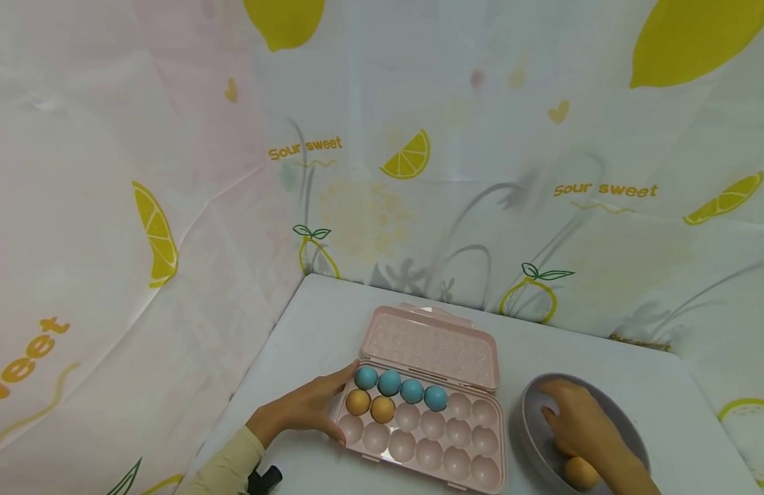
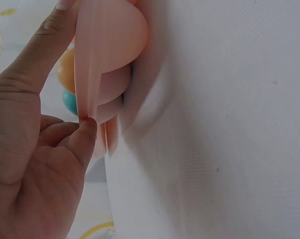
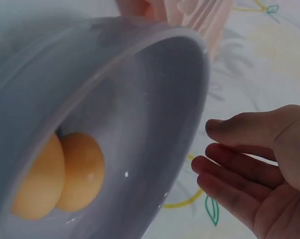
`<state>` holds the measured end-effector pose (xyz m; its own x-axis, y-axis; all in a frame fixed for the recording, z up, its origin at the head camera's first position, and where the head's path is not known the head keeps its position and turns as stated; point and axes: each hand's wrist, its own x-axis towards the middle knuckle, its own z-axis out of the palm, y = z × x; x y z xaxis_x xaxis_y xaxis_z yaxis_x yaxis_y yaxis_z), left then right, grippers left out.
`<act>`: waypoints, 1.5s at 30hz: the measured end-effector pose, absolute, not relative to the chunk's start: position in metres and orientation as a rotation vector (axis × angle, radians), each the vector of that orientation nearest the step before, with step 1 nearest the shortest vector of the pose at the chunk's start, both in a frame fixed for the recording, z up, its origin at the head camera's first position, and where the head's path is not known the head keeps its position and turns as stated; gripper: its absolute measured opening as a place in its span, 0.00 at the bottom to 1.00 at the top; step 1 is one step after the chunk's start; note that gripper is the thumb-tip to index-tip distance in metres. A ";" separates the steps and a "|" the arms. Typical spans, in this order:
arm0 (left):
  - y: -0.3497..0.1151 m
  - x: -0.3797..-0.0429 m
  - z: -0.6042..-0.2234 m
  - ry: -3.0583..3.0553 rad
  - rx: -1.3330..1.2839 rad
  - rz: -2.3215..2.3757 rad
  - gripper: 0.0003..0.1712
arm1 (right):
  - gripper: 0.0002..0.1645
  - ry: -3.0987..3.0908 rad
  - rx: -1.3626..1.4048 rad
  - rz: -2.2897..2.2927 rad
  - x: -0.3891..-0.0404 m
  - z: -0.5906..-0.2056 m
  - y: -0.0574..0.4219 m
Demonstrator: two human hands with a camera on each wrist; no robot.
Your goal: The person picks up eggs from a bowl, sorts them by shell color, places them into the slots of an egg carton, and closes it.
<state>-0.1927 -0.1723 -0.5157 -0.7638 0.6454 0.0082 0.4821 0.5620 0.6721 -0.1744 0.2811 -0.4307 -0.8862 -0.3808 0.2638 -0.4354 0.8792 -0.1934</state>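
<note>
A pink egg box lies on the table with its lid folded back. Four-wide, its back row holds several blue eggs; two orange-brown eggs sit in the row before it. My left hand grips the box's left end between thumb and fingers. Over a grey bowl to the right hovers my right hand, fingers loosely bent and holding nothing. Two brown eggs lie inside the bowl in the right wrist view; my arm partly covers them in the head view.
The white table meets a lemon-print cloth at its back and left. A small black object shows beside the left wrist. The bowl stands close to the box's right end.
</note>
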 end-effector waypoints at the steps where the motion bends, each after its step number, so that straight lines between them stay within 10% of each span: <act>1: -0.172 -0.193 -0.516 2.559 0.938 0.991 0.72 | 0.17 -2.855 0.615 0.373 -0.174 -0.431 0.283; 45: -0.173 -0.194 -0.519 2.546 0.950 1.011 0.72 | 0.05 -3.299 0.249 0.412 -0.170 -0.456 0.315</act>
<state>-0.1935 -0.1728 -0.5189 -0.7591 0.6508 0.0144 0.4835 0.5489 0.6819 -0.1699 0.3151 -0.4564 -0.9705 -0.1700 -0.1707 -0.1227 0.9586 -0.2568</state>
